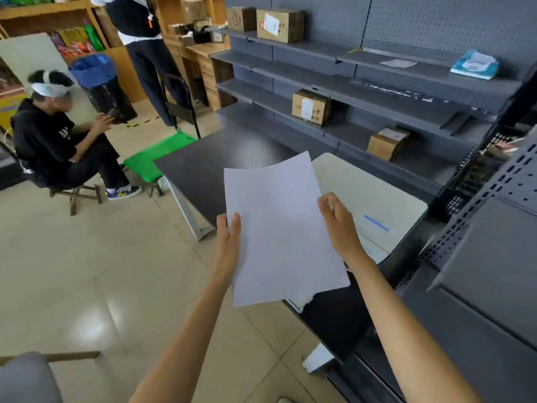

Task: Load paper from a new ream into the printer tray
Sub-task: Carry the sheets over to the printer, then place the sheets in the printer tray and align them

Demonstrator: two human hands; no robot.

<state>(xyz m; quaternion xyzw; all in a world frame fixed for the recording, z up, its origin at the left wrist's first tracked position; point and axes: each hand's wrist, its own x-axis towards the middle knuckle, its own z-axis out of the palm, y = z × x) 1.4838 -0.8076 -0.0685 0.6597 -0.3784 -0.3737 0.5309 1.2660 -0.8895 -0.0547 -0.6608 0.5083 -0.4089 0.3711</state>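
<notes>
paper: white rectangular sheaf of paper sheets [283, 231], centre of frame, held up above the dark surface [200, 173], top edge slightly curled
left hand: left hand [228, 232] grips the sheaf's left edge, thumb on top
right hand: right hand [338, 221] holds the right edge, fingers curled round it
under paper: cream flat-topped printer [374, 196] just right of the sheaf; torn white ream wrapper [302, 303] at its lower corner
background: grey metal shelving [377, 91] with cardboard boxes, upper right; seated person in black [55, 144], left

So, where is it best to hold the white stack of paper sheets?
Probably at the two long side edges of the white stack of paper sheets, near mid-length, one hand coming from each side: the sheets are thin, and the unsupported far end already curls.
</notes>
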